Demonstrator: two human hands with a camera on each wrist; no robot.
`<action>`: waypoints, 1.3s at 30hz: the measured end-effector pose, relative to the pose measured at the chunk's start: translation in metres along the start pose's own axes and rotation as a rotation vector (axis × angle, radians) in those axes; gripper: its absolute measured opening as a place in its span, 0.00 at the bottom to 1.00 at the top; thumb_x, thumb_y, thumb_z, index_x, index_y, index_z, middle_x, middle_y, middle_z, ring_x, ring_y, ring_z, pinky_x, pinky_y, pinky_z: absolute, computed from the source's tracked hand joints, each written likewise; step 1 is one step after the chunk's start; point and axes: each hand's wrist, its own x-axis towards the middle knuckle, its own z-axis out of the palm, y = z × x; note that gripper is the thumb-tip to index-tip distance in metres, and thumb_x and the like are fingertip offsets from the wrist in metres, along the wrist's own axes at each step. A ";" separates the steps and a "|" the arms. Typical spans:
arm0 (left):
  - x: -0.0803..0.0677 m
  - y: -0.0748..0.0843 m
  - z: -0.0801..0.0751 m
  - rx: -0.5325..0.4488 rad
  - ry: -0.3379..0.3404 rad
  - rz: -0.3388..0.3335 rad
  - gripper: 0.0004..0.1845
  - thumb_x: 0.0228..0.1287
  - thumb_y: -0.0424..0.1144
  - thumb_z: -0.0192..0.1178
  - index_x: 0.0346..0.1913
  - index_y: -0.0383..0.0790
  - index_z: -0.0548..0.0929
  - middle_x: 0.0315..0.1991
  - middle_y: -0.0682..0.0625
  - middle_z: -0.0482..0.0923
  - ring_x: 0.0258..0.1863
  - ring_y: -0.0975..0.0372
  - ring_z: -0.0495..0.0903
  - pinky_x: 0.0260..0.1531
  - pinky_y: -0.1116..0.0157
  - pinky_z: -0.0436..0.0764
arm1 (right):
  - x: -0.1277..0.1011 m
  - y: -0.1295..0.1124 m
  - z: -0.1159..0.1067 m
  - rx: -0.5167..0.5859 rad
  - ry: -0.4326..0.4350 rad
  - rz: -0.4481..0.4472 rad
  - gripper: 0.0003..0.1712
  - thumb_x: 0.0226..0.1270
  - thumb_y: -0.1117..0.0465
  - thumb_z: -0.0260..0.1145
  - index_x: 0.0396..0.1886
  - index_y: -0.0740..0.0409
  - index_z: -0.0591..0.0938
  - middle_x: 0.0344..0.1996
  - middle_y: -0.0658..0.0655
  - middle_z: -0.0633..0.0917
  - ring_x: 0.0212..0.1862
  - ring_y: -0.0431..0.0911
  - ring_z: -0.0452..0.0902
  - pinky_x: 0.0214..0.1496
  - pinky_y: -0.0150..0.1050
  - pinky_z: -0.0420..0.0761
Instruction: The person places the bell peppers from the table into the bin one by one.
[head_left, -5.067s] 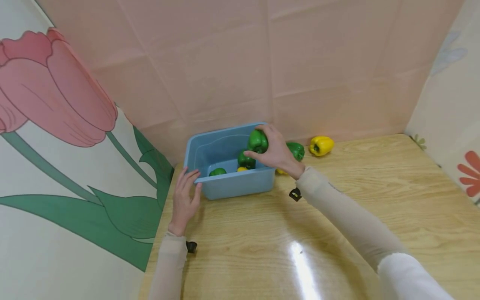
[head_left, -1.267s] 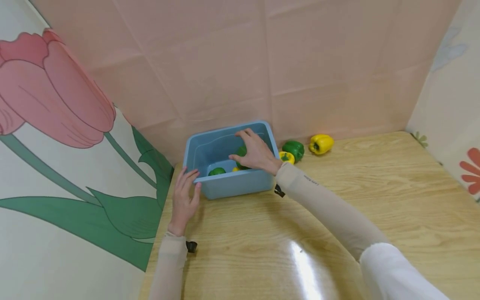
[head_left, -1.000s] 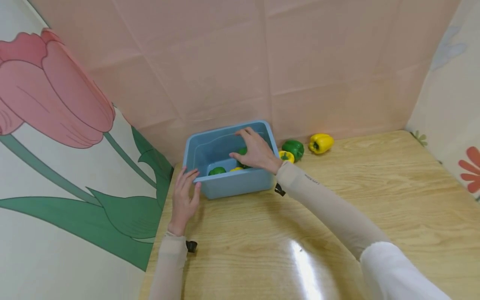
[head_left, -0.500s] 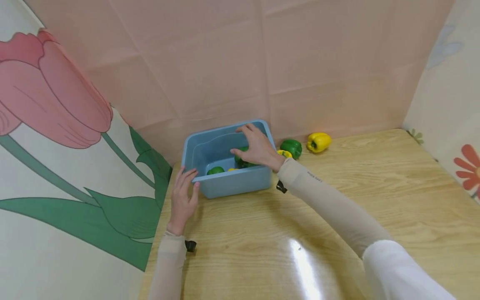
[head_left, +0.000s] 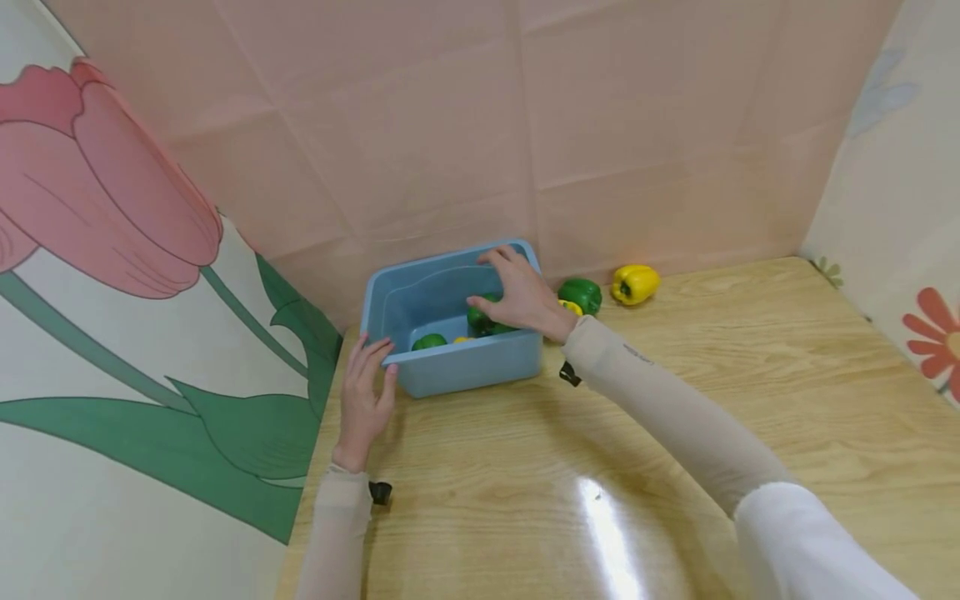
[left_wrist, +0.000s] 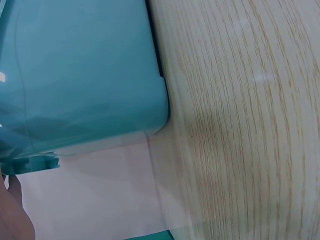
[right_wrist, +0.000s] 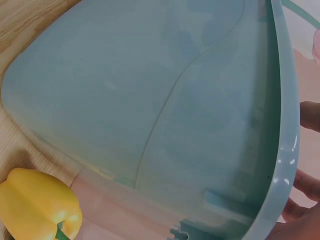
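A blue plastic bin [head_left: 472, 367] stands on the table against the back sheet. At its front left corner my left hand [head_left: 363, 408] holds the rim, fingers over the edge and thumb by the front wall. Over the bin's right end is my right hand [head_left: 521, 296], thumb and fingers apart with nothing between them. Below it lie a green bell pepper [head_left: 478, 318] and another green pepper [head_left: 504, 328], partly hidden by the hand. A third green pepper [head_left: 430, 342] and a bit of a yellow one [head_left: 462, 339] show farther left inside.
Right of the bin sit a green bell pepper [head_left: 581, 295], a yellow one [head_left: 572, 307] partly covered by my wrist, and another yellow pepper [head_left: 635, 285] farther right. A pink sheet [head_left: 637, 125] hangs behind the wooden table [head_left: 487, 500]. A tulip-painted wall rises at left.
Five seconds ago my right hand held a green pepper over the bin; it has let it go inside. Lately that hand has shifted slightly right. The left hand stays on the corner.
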 end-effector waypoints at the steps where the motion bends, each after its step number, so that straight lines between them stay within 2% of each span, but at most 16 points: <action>1: 0.000 0.000 0.000 -0.001 0.001 0.000 0.17 0.79 0.35 0.61 0.64 0.33 0.85 0.66 0.40 0.82 0.79 0.41 0.66 0.83 0.46 0.62 | -0.001 0.000 -0.001 -0.002 0.000 0.000 0.40 0.70 0.43 0.75 0.73 0.57 0.75 0.71 0.60 0.74 0.70 0.59 0.72 0.70 0.59 0.80; 9: 0.001 0.002 0.000 -0.001 0.009 0.011 0.17 0.79 0.35 0.61 0.63 0.34 0.85 0.65 0.40 0.82 0.76 0.34 0.68 0.83 0.46 0.63 | -0.006 0.002 -0.008 0.013 0.019 0.003 0.38 0.70 0.44 0.75 0.72 0.57 0.76 0.70 0.59 0.75 0.70 0.57 0.73 0.70 0.58 0.80; 20: 0.001 0.003 0.000 -0.004 0.013 0.008 0.17 0.79 0.35 0.60 0.63 0.33 0.85 0.65 0.39 0.83 0.78 0.39 0.67 0.83 0.46 0.63 | -0.011 0.012 -0.016 0.013 0.035 0.008 0.36 0.71 0.46 0.74 0.71 0.58 0.76 0.70 0.59 0.75 0.69 0.58 0.75 0.72 0.59 0.79; 27: 0.001 0.005 0.001 -0.003 0.013 0.009 0.17 0.78 0.35 0.60 0.62 0.30 0.85 0.64 0.38 0.83 0.76 0.35 0.68 0.83 0.46 0.62 | -0.015 0.016 -0.020 0.016 0.054 -0.001 0.34 0.71 0.48 0.75 0.70 0.59 0.77 0.69 0.59 0.76 0.68 0.60 0.76 0.72 0.59 0.79; 39: 0.000 0.002 0.000 -0.014 0.006 -0.004 0.16 0.79 0.35 0.60 0.63 0.33 0.84 0.65 0.39 0.82 0.75 0.33 0.68 0.83 0.46 0.63 | -0.020 0.026 -0.026 0.022 0.084 -0.004 0.33 0.71 0.48 0.75 0.68 0.60 0.79 0.67 0.60 0.78 0.65 0.60 0.77 0.69 0.58 0.80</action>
